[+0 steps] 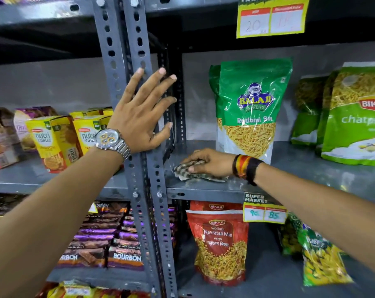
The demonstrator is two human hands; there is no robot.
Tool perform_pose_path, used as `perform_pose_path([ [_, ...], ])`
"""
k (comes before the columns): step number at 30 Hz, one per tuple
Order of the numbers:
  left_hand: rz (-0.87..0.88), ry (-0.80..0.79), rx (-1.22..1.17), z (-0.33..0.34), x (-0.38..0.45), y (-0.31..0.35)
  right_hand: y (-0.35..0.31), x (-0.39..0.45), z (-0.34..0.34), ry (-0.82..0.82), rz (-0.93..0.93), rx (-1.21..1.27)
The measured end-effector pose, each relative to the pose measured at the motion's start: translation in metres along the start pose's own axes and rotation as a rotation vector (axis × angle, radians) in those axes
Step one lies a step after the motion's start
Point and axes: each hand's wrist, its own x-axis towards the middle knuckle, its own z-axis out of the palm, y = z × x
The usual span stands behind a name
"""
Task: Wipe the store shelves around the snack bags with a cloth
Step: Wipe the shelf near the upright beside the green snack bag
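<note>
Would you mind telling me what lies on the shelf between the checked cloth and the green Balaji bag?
In the head view, only the right hand pressing the cloth sits there; the shelf before the Balaji bag is otherwise bare.

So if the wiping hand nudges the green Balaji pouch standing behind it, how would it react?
The tall green Balaji pouch stands upright on a narrow base, so it would probably tip. It looks light, so it may slide. The glossy film probably crinkles.

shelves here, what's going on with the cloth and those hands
A person is wiping a grey store shelf. The right hand presses a checked cloth onto the shelf, just left of and in front of a green snack bag. The left hand, fingers spread, rests on the upright post, holding nothing.
</note>
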Motion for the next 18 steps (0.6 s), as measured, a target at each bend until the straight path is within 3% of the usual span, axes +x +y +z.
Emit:
perform_pose_path([
  [7,-0.011,-0.027,0.006,-0.005,0.000,0.002,-0.017,0.003,0.001,0.071,0.050,-0.093],
  [14,-0.017,0.004,0.021,-0.002,-0.001,0.002,-0.016,-0.045,0.002,-0.181,-0.112,-0.044],
  [18,-0.008,-0.007,0.013,-0.005,0.001,0.003,-0.014,-0.031,-0.006,0.077,-0.011,-0.054],
])
